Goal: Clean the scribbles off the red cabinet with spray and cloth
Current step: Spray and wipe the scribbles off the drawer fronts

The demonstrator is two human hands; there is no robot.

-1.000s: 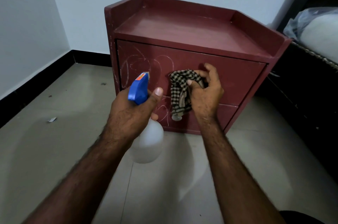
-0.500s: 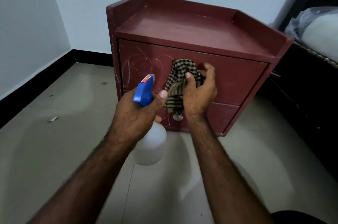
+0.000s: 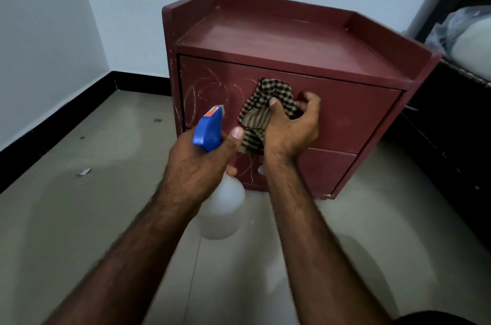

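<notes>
- The left hand (image 3: 196, 165) is gripping a spray bottle (image 3: 223, 215) by the neck. Its fingers are curling round under the blue trigger head (image 3: 208, 129), and the thumb is lying up along the side of the head.
- The nozzle is pointing away from that hand, toward the front of the red cabinet (image 3: 279, 40).
- The right hand (image 3: 292, 128) is clutching a bunched checked cloth (image 3: 265, 101) and pressing it against the upper drawer front.
- The cloth is sitting just right of the left hand, and its loose end is hanging down between the two hands.
- Pale scribbles (image 3: 207, 91) are showing on the upper drawer beyond the left hand, to the left of the cloth. More thin lines are showing on the lower drawer (image 3: 326, 165), under the cloth.
- A pale round knob (image 3: 261, 170) is peeping out just left of the right wrist.
- The cabinet is standing on the tiled floor (image 3: 79, 218) straight ahead of both hands, its back toward the wall.
- A paper scrap (image 3: 83, 172) is lying on the floor well to the left of the left hand.
- A plastic-wrapped bundle (image 3: 467, 35) is lying far off beyond the right hand.
</notes>
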